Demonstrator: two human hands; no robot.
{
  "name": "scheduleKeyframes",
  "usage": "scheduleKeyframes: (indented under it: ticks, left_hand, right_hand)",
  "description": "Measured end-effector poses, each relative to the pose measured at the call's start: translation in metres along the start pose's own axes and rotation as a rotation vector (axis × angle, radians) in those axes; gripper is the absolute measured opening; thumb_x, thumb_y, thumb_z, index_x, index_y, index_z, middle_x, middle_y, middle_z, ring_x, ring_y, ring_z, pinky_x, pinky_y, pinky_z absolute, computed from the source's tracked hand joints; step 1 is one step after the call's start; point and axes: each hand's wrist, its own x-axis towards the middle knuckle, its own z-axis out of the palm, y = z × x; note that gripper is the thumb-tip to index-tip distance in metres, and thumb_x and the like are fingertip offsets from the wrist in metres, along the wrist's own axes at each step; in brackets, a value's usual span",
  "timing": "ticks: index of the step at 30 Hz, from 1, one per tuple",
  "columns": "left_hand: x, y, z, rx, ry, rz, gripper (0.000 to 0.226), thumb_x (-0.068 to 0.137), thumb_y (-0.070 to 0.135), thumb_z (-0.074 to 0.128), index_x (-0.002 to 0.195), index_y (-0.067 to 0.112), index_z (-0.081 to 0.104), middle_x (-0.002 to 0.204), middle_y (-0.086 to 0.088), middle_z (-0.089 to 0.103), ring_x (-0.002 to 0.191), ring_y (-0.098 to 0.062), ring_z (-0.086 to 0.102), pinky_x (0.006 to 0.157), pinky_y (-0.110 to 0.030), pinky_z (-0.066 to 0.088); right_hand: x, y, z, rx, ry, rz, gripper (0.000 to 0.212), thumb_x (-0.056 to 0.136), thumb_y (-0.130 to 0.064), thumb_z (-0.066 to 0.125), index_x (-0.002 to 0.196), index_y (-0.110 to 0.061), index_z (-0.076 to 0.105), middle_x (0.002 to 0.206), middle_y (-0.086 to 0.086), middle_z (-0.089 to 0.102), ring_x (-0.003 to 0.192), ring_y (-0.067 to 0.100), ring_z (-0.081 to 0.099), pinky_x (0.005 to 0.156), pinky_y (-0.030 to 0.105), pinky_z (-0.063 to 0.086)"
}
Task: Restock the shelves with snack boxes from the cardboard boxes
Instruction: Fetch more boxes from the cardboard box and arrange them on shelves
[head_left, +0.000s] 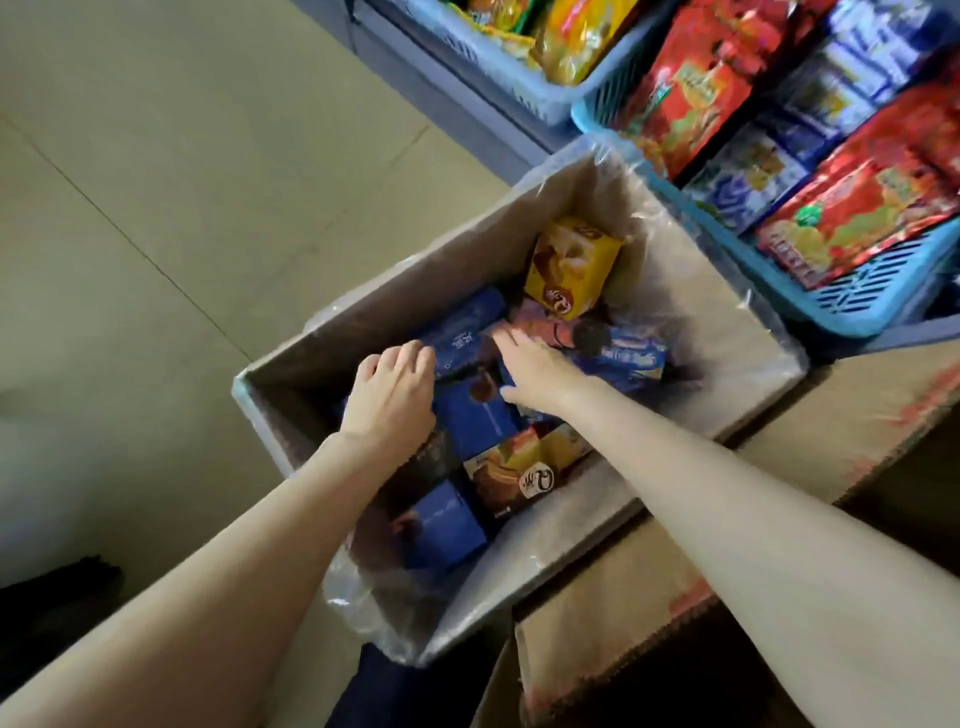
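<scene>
An open cardboard box (545, 525) lined with clear plastic sits on the floor, holding several snack boxes. A yellow snack box (569, 267) leans upright at its far end. Dark blue snack boxes (480, 421) lie in the middle, and a brown-and-yellow one (524, 475) lies nearer to me. My left hand (392, 392) reaches into the box with its fingers curled over the left edge of a blue box. My right hand (530, 366) lies flat with straight fingers on the boxes just right of it.
Blue plastic baskets (852, 301) on the shelf at the upper right hold red and blue snack bags. A second basket (519, 67) with yellow bags stands further back. Another cardboard box (675, 587) sits against the right side. Bare floor lies to the left.
</scene>
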Motion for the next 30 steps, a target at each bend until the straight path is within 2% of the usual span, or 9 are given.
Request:
scheduleKeyframes:
  ticks: [2,4,6,9,14,18,22,26,30]
  left_hand:
    - [0.007,-0.013,0.016,0.048,-0.018,-0.012,0.064,0.041,0.015,0.085,0.099,-0.002,0.064,0.097,-0.017,0.067,0.085,-0.034,0.067,0.071,-0.037,0.054]
    - [0.012,-0.021,0.026,0.046,-0.054,-0.059,0.066,0.057,0.02,0.082,0.115,0.0,0.057,0.112,-0.016,0.061,0.1,-0.034,0.062,0.082,-0.038,0.05]
    - [0.017,-0.024,0.037,0.039,-0.101,-0.085,0.066,0.079,0.024,0.066,0.136,0.005,0.036,0.135,-0.012,0.044,0.124,-0.03,0.045,0.1,-0.037,0.037]
    - [0.017,-0.029,0.039,0.007,-0.139,-0.128,0.064,0.087,0.024,0.056,0.141,0.008,0.027,0.141,-0.011,0.037,0.13,-0.029,0.037,0.104,-0.036,0.032]
    - [0.005,-0.023,0.001,-0.194,-0.186,-0.198,0.065,0.087,0.016,0.056,0.142,0.003,0.023,0.143,-0.014,0.032,0.13,-0.033,0.034,0.105,-0.037,0.032]
    - [-0.006,0.003,-0.063,-0.474,-0.07,-0.258,0.07,0.084,0.007,0.057,0.144,0.004,0.021,0.147,-0.014,0.029,0.133,-0.032,0.032,0.108,-0.035,0.025]
    - [-0.015,0.04,-0.158,-0.703,-0.048,-0.317,0.067,0.084,-0.001,0.054,0.144,0.008,0.026,0.139,-0.02,0.037,0.124,-0.034,0.042,0.097,-0.031,0.033]
    - [-0.028,0.079,-0.278,-0.753,-0.151,-0.182,0.067,0.084,0.003,0.061,0.143,0.013,0.03,0.117,-0.021,0.052,0.098,-0.03,0.051,0.075,-0.03,0.037]
    - [-0.053,0.118,-0.409,-0.714,-0.258,0.015,0.063,0.081,0.002,0.067,0.138,0.008,0.039,0.131,-0.016,0.05,0.117,-0.029,0.051,0.088,-0.028,0.041]
  right_hand:
    - [0.023,-0.012,0.014,-0.156,0.055,-0.079,0.078,0.088,-0.013,0.059,0.149,-0.007,0.012,0.156,0.011,0.015,0.139,0.034,0.023,0.11,0.045,0.03]
    - [0.044,-0.022,0.024,-0.283,0.119,-0.118,0.074,0.089,-0.011,0.056,0.149,-0.006,0.014,0.155,0.011,0.018,0.141,0.031,0.02,0.109,0.048,0.03]
    - [0.061,-0.03,0.029,-0.331,0.135,-0.093,0.066,0.091,-0.009,0.051,0.148,-0.006,0.017,0.153,0.011,0.021,0.141,0.03,0.017,0.11,0.048,0.025]
    - [0.067,-0.037,0.032,-0.385,0.121,-0.057,0.057,0.091,-0.008,0.051,0.143,-0.007,0.031,0.15,0.011,0.026,0.139,0.03,0.02,0.111,0.044,0.022]
    - [0.027,-0.028,-0.018,0.002,0.097,-0.058,0.045,0.079,-0.019,0.069,0.119,-0.004,0.055,0.121,0.012,0.047,0.112,0.03,0.048,0.089,0.039,0.045]
    - [-0.032,-0.008,-0.109,0.427,-0.124,0.07,0.036,0.075,-0.03,0.075,0.1,-0.005,0.068,0.082,0.005,0.06,0.072,0.02,0.057,0.062,0.032,0.045]
    - [-0.122,0.013,-0.192,0.739,-0.286,0.135,0.017,0.081,-0.016,0.071,0.094,-0.005,0.067,0.082,0.007,0.066,0.072,0.016,0.06,0.068,0.026,0.048]
    - [-0.219,0.026,-0.306,0.66,-0.338,0.156,0.01,0.084,-0.013,0.068,0.094,-0.012,0.065,0.081,0.001,0.068,0.067,0.006,0.063,0.068,0.019,0.05]
    - [-0.312,0.022,-0.427,0.452,-0.342,0.156,0.013,0.086,-0.01,0.065,0.096,-0.014,0.06,0.086,0.002,0.059,0.073,0.009,0.053,0.064,0.018,0.045]
